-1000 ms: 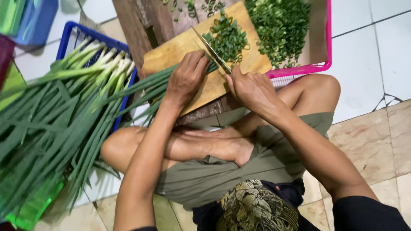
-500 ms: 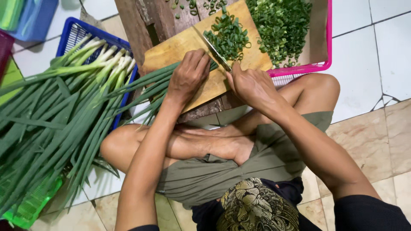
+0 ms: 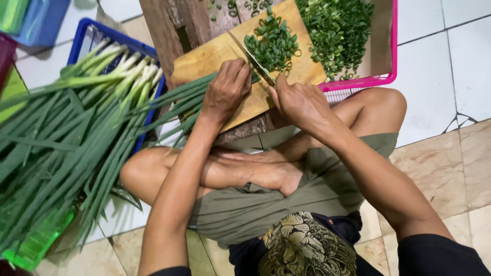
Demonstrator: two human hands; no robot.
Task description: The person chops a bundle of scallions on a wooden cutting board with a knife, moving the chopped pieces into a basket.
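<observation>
Scallion bundle: a bunch of long green stalks (image 3: pixel 189 99) lies across your wooden cutting board (image 3: pixel 215 59), its long axis running from lower left to upper right, cut ends pointing at the knife
Knife: the blade (image 3: pixel 253 60) slants from upper left down to lower right, tip away from you, edge set against the stalk ends just beside your left fingertips
Left hand: your left hand (image 3: pixel 225 89) lies palm down on the stalks, fingers curled over and pressing them to the board, forearm reaching up from lower left
Right hand: your right hand (image 3: pixel 299 102) is wrapped tight around the knife handle, which is hidden in the fist, wrist bent inward
Change: half a second ago the blade sat a touch lower and more to the right; now it is lifted slightly toward the upper left, and both hands have hardly shifted
Chopped pieces: a heap of green rings (image 3: pixel 273 43) sits on the board just past the blade, and a larger heap (image 3: pixel 337 30) fills the pink tray (image 3: pixel 391 51)
Uncut stock: a big sheaf of whole scallions (image 3: pixel 66 133) rests on a blue basket (image 3: pixel 82 38) to your left
Posture: you sit cross-legged on the tiled floor (image 3: pixel 450 56)
</observation>
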